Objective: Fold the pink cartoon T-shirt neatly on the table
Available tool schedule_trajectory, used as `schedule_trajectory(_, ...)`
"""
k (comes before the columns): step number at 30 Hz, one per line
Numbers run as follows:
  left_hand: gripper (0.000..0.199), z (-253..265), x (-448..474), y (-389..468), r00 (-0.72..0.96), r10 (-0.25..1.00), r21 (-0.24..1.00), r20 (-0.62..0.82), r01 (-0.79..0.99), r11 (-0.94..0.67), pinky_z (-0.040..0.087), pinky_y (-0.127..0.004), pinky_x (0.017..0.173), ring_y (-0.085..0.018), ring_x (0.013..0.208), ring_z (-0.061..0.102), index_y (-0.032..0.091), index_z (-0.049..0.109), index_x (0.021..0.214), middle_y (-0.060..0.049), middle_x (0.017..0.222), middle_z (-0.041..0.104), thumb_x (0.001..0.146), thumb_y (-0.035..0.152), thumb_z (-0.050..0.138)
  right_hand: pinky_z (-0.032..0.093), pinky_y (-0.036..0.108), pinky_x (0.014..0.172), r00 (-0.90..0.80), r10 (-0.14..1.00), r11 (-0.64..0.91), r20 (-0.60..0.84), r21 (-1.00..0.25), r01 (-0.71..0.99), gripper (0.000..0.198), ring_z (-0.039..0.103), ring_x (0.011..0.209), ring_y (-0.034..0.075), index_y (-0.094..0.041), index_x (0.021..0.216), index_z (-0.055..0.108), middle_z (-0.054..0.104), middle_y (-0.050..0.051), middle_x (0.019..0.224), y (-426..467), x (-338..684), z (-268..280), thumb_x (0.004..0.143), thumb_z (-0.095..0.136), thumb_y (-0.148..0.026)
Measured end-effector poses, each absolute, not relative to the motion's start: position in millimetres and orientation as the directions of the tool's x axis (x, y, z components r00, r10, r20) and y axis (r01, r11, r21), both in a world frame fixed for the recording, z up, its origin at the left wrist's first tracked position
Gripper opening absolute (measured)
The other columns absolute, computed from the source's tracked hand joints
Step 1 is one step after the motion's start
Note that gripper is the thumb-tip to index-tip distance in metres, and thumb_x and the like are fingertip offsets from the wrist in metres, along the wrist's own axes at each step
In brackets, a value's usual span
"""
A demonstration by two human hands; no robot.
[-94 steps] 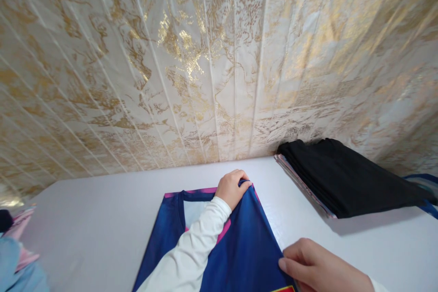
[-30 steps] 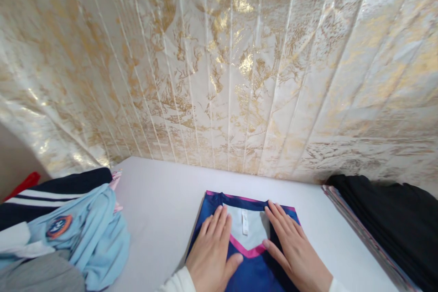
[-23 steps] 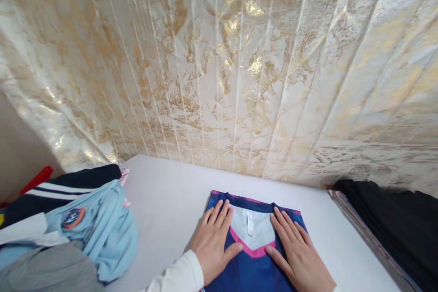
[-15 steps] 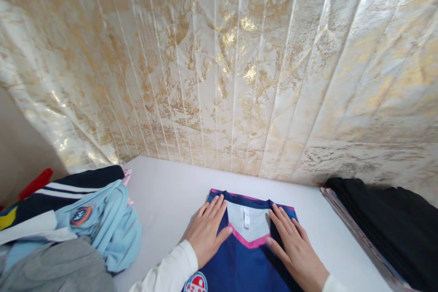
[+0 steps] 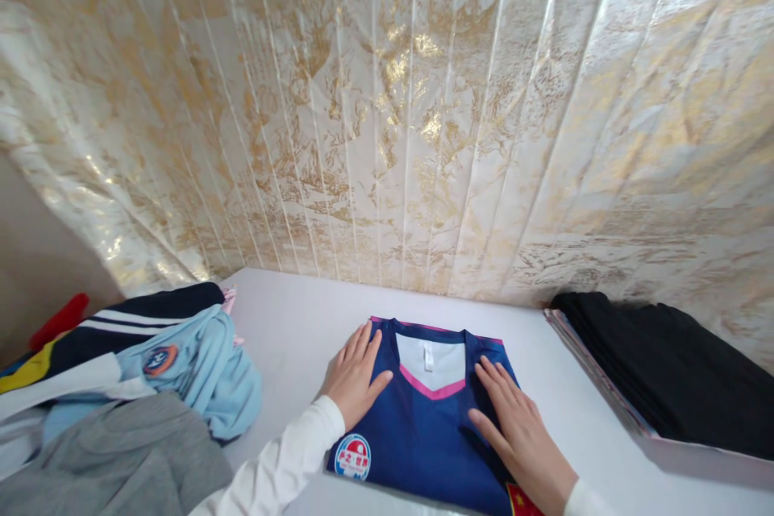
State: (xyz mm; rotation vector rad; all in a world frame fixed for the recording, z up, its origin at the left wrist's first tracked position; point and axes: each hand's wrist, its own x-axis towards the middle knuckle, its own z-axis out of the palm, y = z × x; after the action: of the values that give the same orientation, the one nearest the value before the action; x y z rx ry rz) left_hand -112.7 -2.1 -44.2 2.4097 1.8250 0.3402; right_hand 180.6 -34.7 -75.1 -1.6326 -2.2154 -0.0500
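A folded navy blue jersey [image 5: 417, 435] with a pink-edged V-neck lies flat on the white table, its collar side away from me. A round red, white and blue badge [image 5: 352, 457] shows at its lower left, and part of a red and yellow patch [image 5: 521, 500] at its lower right. My left hand [image 5: 356, 379] rests with fingers stretched out on the left shoulder edge. On the right side of the jersey, my right hand [image 5: 520, 427] has its fingers spread over the fabric. Neither hand grips anything.
At the left lies a loose heap of clothes: a light blue shirt [image 5: 223, 371], a grey garment [image 5: 121, 459] and a dark striped one [image 5: 145, 314]. A folded stack topped with black cloth [image 5: 671, 375] sits at the right. Gold-patterned sheeting [image 5: 387, 137] rises behind the white table [image 5: 296, 330].
Both hands have shifted outward from the collar toward the jersey's sides. My view has tilted so that more of the jersey's lower part shows.
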Motion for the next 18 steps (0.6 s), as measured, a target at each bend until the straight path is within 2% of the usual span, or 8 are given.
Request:
schedule_trajectory(3,0.048,-34.1,-121.3,-15.3,0.109,0.987,0.19,0.115,0.973,-0.129,0.024,-0.041,0.107,-0.028,0.134,0.026,0.008,0.044,0.13,-0.017,0.144,0.032,0.088,0.03,0.049,0.046,0.043,0.088,-0.108,0.933,0.208,0.344,-0.269,0.94,0.046,0.056,0.108,0.028,-0.019,0.115,0.056,0.06,0.011,0.117,-31.5,210.8,-70.7,0.088,0.039,-0.052)
schedule_trajectory(6,0.034,-26.2,-123.1,-21.6,0.055,0.992,0.191,0.112,0.979,-0.076,0.032,-0.041,0.099,-0.03,0.119,0.042,0.007,0.055,0.112,-0.018,0.124,0.049,0.085,0.028,0.052,0.047,0.041,0.076,-0.082,0.961,0.155,0.264,-0.268,0.951,0.035,0.061,0.084,0.026,-0.021,0.088,0.061,0.063,0.008,0.089,-27.3,230.8,-67.1,0.086,0.042,-0.05)
schedule_trajectory(9,0.019,-19.8,-116.9,-20.9,0.05,0.995,0.215,0.086,0.974,-0.068,0.039,-0.039,0.09,-0.028,0.107,0.05,0.012,0.058,0.096,-0.013,0.107,0.055,0.082,0.025,0.054,0.046,0.038,0.073,-0.068,0.973,0.118,0.221,-0.221,0.968,0.027,0.059,0.079,0.026,-0.021,0.077,0.057,0.06,0.008,0.08,-23.1,227.3,-61.9,0.084,0.047,-0.045)
schedule_trajectory(12,0.009,-15.0,-109.8,-21.9,0.077,0.996,0.266,0.05,0.96,-0.088,0.04,-0.036,0.089,-0.026,0.103,0.054,0.015,0.057,0.085,-0.012,0.102,0.057,0.081,0.023,0.054,0.044,0.036,0.073,-0.046,0.979,0.085,0.2,-0.192,0.978,0.015,0.059,0.081,0.025,-0.021,0.072,0.053,0.061,0.009,0.082,-21.1,210.5,-53.2,0.08,0.052,-0.034)
schedule_trajectory(15,0.01,-16.7,-107.6,-29.0,0.082,0.997,0.341,0.006,0.937,-0.08,0.045,-0.031,0.084,-0.021,0.093,0.061,0.017,0.051,0.093,-0.008,0.098,0.061,0.084,0.022,0.049,0.044,0.032,0.07,-0.009,0.99,0.05,0.138,-0.303,0.952,0.005,0.061,0.076,0.023,-0.022,0.075,0.05,0.063,0.006,0.079,-23.1,197.2,-44.6,0.079,0.048,-0.025)
schedule_trajectory(16,0.017,-19.5,-108.0,-32.0,0.077,0.997,0.4,-0.001,0.914,-0.07,0.046,-0.03,0.084,-0.019,0.094,0.062,0.017,0.048,0.102,-0.008,0.102,0.062,0.085,0.021,0.047,0.044,0.031,0.068,0.005,0.993,0.039,0.117,-0.374,0.927,0.003,0.062,0.073,0.021,-0.022,0.08,0.049,0.064,0.004,0.077,-24.5,195.0,-42.9,0.079,0.047,-0.024)
schedule_trajectory(18,0.039,-27.9,-109.2,-37.4,0.071,0.997,0.565,0.023,0.822,-0.071,0.044,-0.028,0.092,-0.017,0.109,0.058,0.017,0.033,0.123,-0.011,0.119,0.058,0.085,0.017,0.043,0.045,0.029,0.066,0.014,0.996,0.037,0.091,-0.536,0.843,0.013,0.064,0.071,0.019,-0.023,0.091,0.048,0.066,0.001,0.076,-27.5,193.9,-41.9,0.078,0.045,-0.02)
